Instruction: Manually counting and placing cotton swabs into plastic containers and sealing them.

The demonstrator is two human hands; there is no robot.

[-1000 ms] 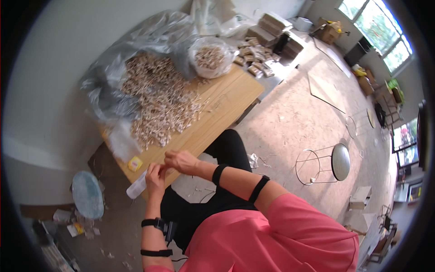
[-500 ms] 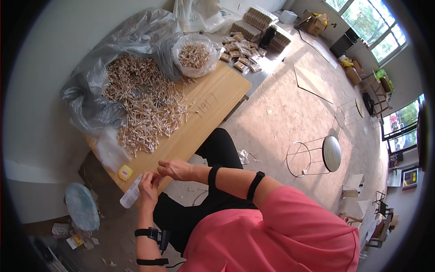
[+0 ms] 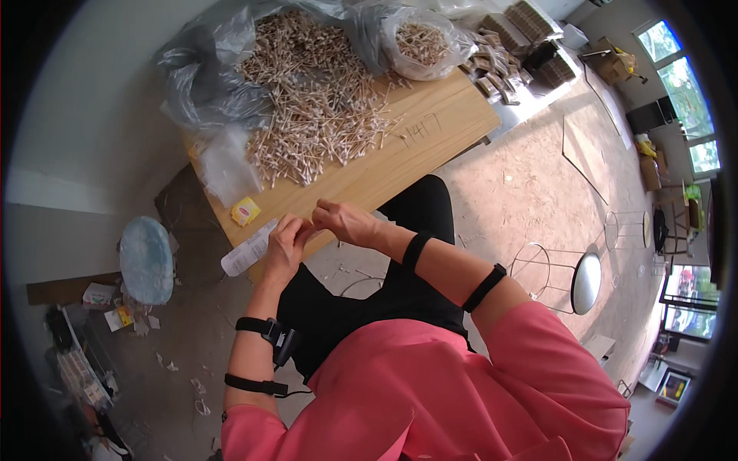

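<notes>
A pale wooden table [image 3: 415, 150] carries a heap of tan sticks with white tips [image 3: 319, 107] at twelve o'clock. A small yellow packet [image 3: 245, 210] lies at ten o'clock — beside a clear bag [image 3: 227, 165]. Pink shirt [image 3: 461, 384], black trousers [image 3: 384, 300] — black wristbands [image 3: 417, 250].

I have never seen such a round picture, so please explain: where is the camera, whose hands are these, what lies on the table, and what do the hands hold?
The camera sits on the person's head and looks down through a fisheye lens, so straight edges bend. Both bare hands belong to that person, who wears a pink top. The left hand and right hand meet at the near edge of the light wooden table. The left holds a small clear plastic packet with a white label. On the table lie a big pile of thin wooden cotton swabs, crumpled clear plastic bags and a small yellow packet.
</notes>
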